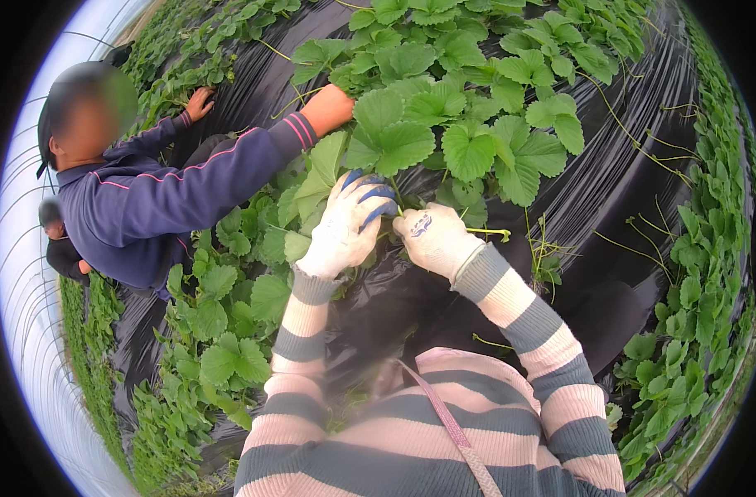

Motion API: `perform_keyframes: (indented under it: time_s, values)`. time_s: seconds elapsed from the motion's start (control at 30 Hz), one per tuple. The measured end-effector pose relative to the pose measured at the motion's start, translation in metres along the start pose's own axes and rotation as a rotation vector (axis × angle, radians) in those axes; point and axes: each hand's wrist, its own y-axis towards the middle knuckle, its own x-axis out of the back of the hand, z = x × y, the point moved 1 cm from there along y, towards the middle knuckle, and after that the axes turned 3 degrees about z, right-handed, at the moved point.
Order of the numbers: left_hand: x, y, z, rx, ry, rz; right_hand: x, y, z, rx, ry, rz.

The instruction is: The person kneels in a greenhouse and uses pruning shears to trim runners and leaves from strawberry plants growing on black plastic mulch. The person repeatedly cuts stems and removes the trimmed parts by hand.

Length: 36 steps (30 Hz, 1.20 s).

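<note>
My left hand (353, 218), in a white knit glove with blue-coated fingers, is among the strawberry leaves (395, 140), its fingers curled near a stem. What its fingertips hold is hidden. Close beside it on the right, my right hand (437, 238), in a matching glove, is closed at the base of the plant, with a thin green stem (400, 210) at its fingertips. Another cut or bent green stem (493, 232) sticks out to the right of that hand. Black plastic film (378, 298) covers the ground below both hands.
A co-worker in a navy jacket (179, 199) crouches at the left, one hand (328, 110) in the leaves near mine. Farther back is another person (64, 248). A strawberry row (695, 298) runs along the right. Pulled runners (544, 255) and loose stems lie on the film.
</note>
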Motion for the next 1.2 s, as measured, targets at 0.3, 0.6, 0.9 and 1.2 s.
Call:
perform_keyframes:
  time_s: [0.3, 0.6, 0.9, 1.2]
  values:
    - [-0.040, 0.038, -0.059, -0.220, -0.124, 0.121, 0.023, -0.132, -0.044, -0.349, 0.117, 0.379]
    - [-0.091, 0.128, -0.016, -0.100, 0.021, 0.022, 0.053, -0.160, -0.085, -0.450, -0.175, -0.092]
    - [-0.069, 0.103, 0.001, -0.254, 0.206, 0.162, 0.028, -0.051, -0.098, -0.507, 0.090, -0.331]
    - [-0.060, 0.109, 0.014, -0.199, 0.303, 0.277, 0.065, 0.003, -0.124, -0.618, 0.124, 0.050]
